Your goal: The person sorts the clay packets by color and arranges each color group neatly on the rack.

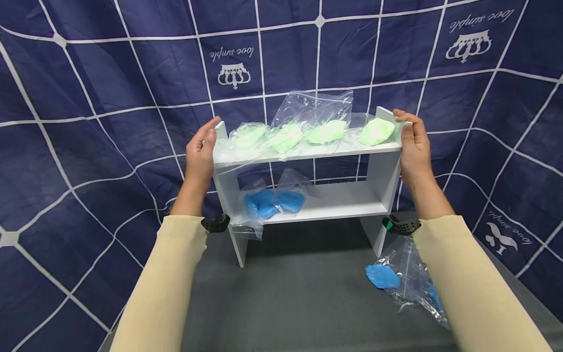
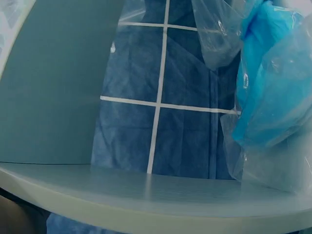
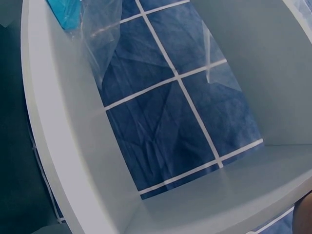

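Observation:
A small white two-tier shelf (image 1: pixel 352 201) stands on the dark surface in the head view. My left hand (image 1: pixel 200 155) holds the top of its left side panel, and my right hand (image 1: pixel 415 146) grips the top of the right one. Along the upper board lie several light-green bundles (image 1: pixel 327 132) in clear zip bags (image 1: pixel 303 105). Blue bundles (image 1: pixel 266 203) in clear bags rest at the left of the lower board. The left wrist view shows blue bundles (image 2: pixel 268 73) close up inside the shelf; in the right wrist view, a shelf corner (image 3: pixel 195 209) fills the lower part.
On the dark grey surface (image 1: pixel 299 293), right of the shelf, lie a blue bundle (image 1: pixel 382 276) and clear bags (image 1: pixel 409 274), partly behind my right sleeve. A navy cloth with white grid lines (image 1: pixel 145 73) hangs behind and at both sides.

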`<state>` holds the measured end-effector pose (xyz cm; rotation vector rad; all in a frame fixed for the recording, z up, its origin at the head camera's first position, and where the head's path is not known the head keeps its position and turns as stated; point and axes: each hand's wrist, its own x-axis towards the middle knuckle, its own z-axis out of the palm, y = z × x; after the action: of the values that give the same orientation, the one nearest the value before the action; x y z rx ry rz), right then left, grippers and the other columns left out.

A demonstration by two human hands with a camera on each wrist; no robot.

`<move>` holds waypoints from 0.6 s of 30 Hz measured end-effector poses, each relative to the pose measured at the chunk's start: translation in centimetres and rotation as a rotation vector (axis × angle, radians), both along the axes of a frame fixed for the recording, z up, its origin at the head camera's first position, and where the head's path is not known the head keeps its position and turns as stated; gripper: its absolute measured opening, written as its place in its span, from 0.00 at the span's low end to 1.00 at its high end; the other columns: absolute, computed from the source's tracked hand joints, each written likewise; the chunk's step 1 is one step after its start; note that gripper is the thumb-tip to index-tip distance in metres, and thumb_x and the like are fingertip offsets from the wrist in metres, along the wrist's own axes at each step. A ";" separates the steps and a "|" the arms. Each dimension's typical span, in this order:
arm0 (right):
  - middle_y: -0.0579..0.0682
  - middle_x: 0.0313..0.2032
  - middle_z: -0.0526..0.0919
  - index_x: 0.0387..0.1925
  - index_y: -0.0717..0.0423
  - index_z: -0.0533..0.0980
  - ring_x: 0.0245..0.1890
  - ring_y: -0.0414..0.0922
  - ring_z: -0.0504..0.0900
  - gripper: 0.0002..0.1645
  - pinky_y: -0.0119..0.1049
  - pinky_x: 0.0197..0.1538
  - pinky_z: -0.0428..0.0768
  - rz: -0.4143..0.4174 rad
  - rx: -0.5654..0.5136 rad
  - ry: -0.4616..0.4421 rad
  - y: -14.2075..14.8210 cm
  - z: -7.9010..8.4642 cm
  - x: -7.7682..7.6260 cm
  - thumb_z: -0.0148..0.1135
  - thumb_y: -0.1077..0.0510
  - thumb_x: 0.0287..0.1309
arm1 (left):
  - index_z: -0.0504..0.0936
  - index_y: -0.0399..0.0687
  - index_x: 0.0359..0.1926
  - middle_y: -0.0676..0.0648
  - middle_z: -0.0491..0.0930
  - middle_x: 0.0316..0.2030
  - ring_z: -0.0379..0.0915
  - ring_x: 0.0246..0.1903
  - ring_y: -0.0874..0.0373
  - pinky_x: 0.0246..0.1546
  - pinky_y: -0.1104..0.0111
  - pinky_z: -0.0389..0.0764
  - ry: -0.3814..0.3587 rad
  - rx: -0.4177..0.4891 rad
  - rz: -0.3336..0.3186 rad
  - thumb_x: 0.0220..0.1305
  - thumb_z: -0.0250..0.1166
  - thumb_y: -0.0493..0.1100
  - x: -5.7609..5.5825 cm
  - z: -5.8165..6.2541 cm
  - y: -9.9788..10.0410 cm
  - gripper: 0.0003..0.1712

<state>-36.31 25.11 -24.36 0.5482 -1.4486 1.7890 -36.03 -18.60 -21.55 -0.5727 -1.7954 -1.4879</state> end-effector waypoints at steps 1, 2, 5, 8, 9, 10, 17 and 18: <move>0.49 0.63 0.77 0.43 0.47 0.78 0.71 0.44 0.66 0.13 0.28 0.71 0.59 0.000 0.000 0.004 0.0 0.0 -0.1 0.45 0.53 0.72 | 0.76 0.42 0.65 0.44 0.74 0.67 0.66 0.69 0.57 0.71 0.70 0.62 -0.003 0.008 -0.010 0.76 0.48 0.44 -0.2 0.0 0.0 0.23; 0.49 0.63 0.77 0.43 0.47 0.78 0.71 0.44 0.66 0.13 0.28 0.71 0.59 0.001 -0.001 0.008 0.0 0.0 -0.1 0.45 0.53 0.72 | 0.76 0.42 0.65 0.44 0.74 0.67 0.65 0.70 0.57 0.71 0.70 0.61 -0.009 0.021 -0.022 0.77 0.46 0.46 -0.3 -0.1 0.1 0.24; 0.49 0.63 0.77 0.43 0.47 0.77 0.71 0.44 0.65 0.13 0.29 0.71 0.58 0.006 -0.008 0.014 0.1 -0.2 -0.2 0.44 0.54 0.72 | 0.77 0.40 0.64 0.43 0.74 0.67 0.65 0.70 0.58 0.70 0.70 0.62 -0.016 0.086 -0.069 0.78 0.41 0.49 -0.7 -0.5 0.3 0.28; 0.49 0.63 0.77 0.43 0.48 0.77 0.71 0.45 0.65 0.14 0.29 0.71 0.58 0.014 -0.013 0.013 0.1 -0.3 -0.3 0.44 0.54 0.72 | 0.77 0.37 0.63 0.42 0.74 0.67 0.66 0.69 0.59 0.68 0.71 0.62 0.005 0.148 -0.112 0.78 0.38 0.51 -0.9 -1.0 0.4 0.30; 0.49 0.63 0.76 0.43 0.48 0.77 0.71 0.45 0.65 0.14 0.29 0.71 0.58 0.015 -0.011 0.012 0.1 -0.3 -0.3 0.44 0.54 0.73 | 0.77 0.35 0.62 0.41 0.74 0.67 0.66 0.69 0.59 0.69 0.71 0.62 0.021 0.161 -0.120 0.78 0.38 0.50 -1.0 -1.1 0.4 0.31; 0.49 0.63 0.76 0.43 0.48 0.77 0.71 0.45 0.65 0.14 0.29 0.71 0.58 0.017 -0.009 0.011 0.0 -0.3 -0.3 0.44 0.54 0.73 | 0.77 0.33 0.61 0.39 0.74 0.66 0.66 0.69 0.58 0.70 0.71 0.61 0.041 0.165 -0.122 0.77 0.38 0.50 -1.1 -1.3 0.4 0.31; 0.47 0.62 0.77 0.44 0.49 0.77 0.71 0.45 0.65 0.14 0.29 0.71 0.58 0.028 -0.003 0.008 0.1 0.1 -0.1 0.44 0.53 0.72 | 0.81 0.30 0.44 0.36 0.77 0.62 0.69 0.66 0.54 0.67 0.69 0.64 0.096 0.169 -0.070 0.71 0.40 0.47 -1.6 -1.5 0.7 0.28; 0.47 0.62 0.77 0.44 0.49 0.77 0.71 0.45 0.65 0.14 0.29 0.71 0.58 0.028 -0.002 0.008 0.2 0.1 0.0 0.44 0.53 0.72 | 0.82 0.33 0.41 0.36 0.77 0.62 0.69 0.66 0.53 0.66 0.69 0.64 0.093 0.170 -0.071 0.71 0.40 0.48 -1.7 -1.4 0.9 0.27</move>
<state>-36.31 25.31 -24.24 0.5768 -1.4400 1.8080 -37.74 -17.72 -22.99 -0.6153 -1.5742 -1.6164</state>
